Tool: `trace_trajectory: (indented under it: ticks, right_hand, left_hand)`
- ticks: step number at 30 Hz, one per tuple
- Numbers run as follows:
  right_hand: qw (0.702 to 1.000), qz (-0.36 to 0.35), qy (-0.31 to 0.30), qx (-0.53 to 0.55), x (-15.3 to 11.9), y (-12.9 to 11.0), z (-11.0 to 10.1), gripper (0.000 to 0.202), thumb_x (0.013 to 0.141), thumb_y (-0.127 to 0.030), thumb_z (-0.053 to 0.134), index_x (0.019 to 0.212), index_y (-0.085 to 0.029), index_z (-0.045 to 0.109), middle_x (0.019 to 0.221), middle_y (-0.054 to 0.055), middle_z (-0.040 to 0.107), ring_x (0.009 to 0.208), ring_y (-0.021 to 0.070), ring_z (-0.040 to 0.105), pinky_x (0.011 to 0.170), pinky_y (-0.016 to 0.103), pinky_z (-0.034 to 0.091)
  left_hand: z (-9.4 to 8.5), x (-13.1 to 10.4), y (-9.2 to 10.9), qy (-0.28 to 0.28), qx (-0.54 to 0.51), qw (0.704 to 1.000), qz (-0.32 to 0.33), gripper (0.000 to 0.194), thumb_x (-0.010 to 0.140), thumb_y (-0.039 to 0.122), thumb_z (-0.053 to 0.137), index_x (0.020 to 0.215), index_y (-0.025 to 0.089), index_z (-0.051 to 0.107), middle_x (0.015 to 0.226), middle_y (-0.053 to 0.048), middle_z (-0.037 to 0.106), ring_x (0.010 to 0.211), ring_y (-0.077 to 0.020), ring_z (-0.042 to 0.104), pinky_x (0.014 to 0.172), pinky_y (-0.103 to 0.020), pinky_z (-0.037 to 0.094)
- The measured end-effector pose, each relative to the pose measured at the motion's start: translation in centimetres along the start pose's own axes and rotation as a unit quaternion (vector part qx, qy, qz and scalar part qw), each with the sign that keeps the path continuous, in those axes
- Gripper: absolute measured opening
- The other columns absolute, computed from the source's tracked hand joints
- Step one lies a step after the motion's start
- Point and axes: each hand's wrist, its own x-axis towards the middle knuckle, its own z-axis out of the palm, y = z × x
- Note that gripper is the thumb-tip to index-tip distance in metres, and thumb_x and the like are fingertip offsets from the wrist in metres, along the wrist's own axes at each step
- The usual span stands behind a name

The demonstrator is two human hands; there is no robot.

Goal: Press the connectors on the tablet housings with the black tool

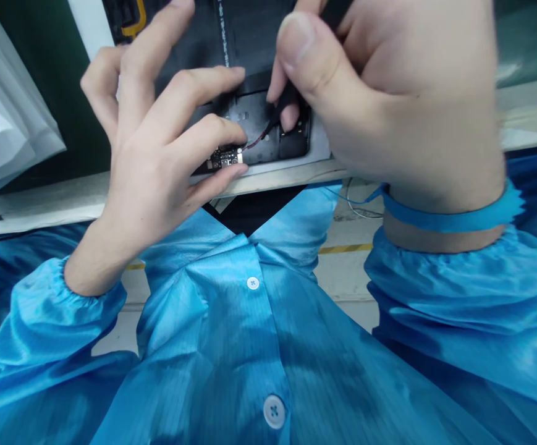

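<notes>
Green desk [530, 46] with a pale front edge spans the top of our view, a crumpled white sheet [8, 105] out to the left of our left hand [147, 161]. Open black device [259, 37] lies on the desk under both hands, orange flex strip [135, 21] just beyond our left fingers.

Small circuit board [222, 159] sits at the device's near edge, between our left thumb and index fingertips. White connector [239, 156] on its right end, one fingertip on each side. We can't tell if that's a firm pinch or just steadying. Our other left fingers are spread and bent over the device.

Right hand [402, 99] is closed around a slim black tool [287, 97], thumb on the near side, tip slanting down toward our left hand. Thin red and dark wires [256, 142] run from the connector up to the tool tip; we can't see whether the tip grips them.

We've got a blue wrist strap [453, 213] below the right hand, cord trailing off its left side. Blue smock [231, 346] with white buttons fills the space below both hands; yellow-and-dark floor tape [345, 249] shows left of the strap.
</notes>
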Motion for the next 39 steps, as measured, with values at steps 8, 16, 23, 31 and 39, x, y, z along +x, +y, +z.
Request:
trace_trajectory:
  ticks: [8,16,23,31,39]
  right_hand:
    - [1.0,-0.012,-0.003,0.019,0.3,0.0,0.0,0.036,0.124,-0.038,0.048,0.109,-0.023,0.078,0.082,-0.003,0.066,0.083,0.0147,0.068,0.096,0.033,0.054]
    - [0.999,0.01,-0.034,0.007,0.4,-0.3,0.0,0.032,0.123,-0.039,0.049,0.107,-0.028,0.074,0.084,-0.004,0.068,0.086,0.0171,0.07,0.097,0.036,0.055]
    - [1.0,0.009,-0.023,0.009,0.5,-0.3,-0.1,0.031,0.122,-0.038,0.052,0.106,-0.028,0.077,0.079,-0.007,0.067,0.08,0.0136,0.068,0.091,0.033,0.053]
    - [1.0,-0.011,-0.017,0.006,0.5,0.0,0.0,0.036,0.123,-0.039,0.052,0.102,-0.025,0.079,0.077,-0.005,0.067,0.079,0.013,0.066,0.092,0.034,0.053]
    - [0.999,-0.005,-0.027,0.02,0.6,-0.2,-0.1,0.031,0.122,-0.037,0.053,0.101,-0.029,0.075,0.079,-0.007,0.069,0.08,0.0127,0.068,0.094,0.034,0.056]
  left_hand:
    - [-0.4,0.0,0.1,0.026,-0.04,0.999,0.023,0.032,0.119,0.058,0.055,0.133,0.034,0.07,0.169,0.011,0.061,0.167,-0.035,0.045,0.123,-0.06,0.038]
    - [-0.2,0.0,-0.4,-0.015,-0.154,0.987,-0.04,0.052,0.112,0.077,0.061,0.128,0.032,0.081,0.168,0.006,0.065,0.172,-0.0497,0.034,0.134,-0.073,0.016]
    - [-1.5,0.3,0.3,-0.009,-0.144,0.989,-0.015,0.033,0.114,0.061,0.066,0.133,0.036,0.079,0.169,0.006,0.065,0.169,-0.048,0.045,0.129,-0.077,0.029]
    - [-2.2,0.5,0.4,-0.042,-0.118,0.992,-0.029,0.031,0.114,0.063,0.063,0.134,0.045,0.077,0.17,0.012,0.063,0.171,-0.0423,0.046,0.133,-0.073,0.034]
    - [-0.2,-0.3,-0.2,-0.018,-0.099,0.995,-0.01,0.035,0.119,0.058,0.043,0.135,0.041,0.07,0.174,0.015,0.056,0.173,-0.0369,0.036,0.135,-0.066,0.023]
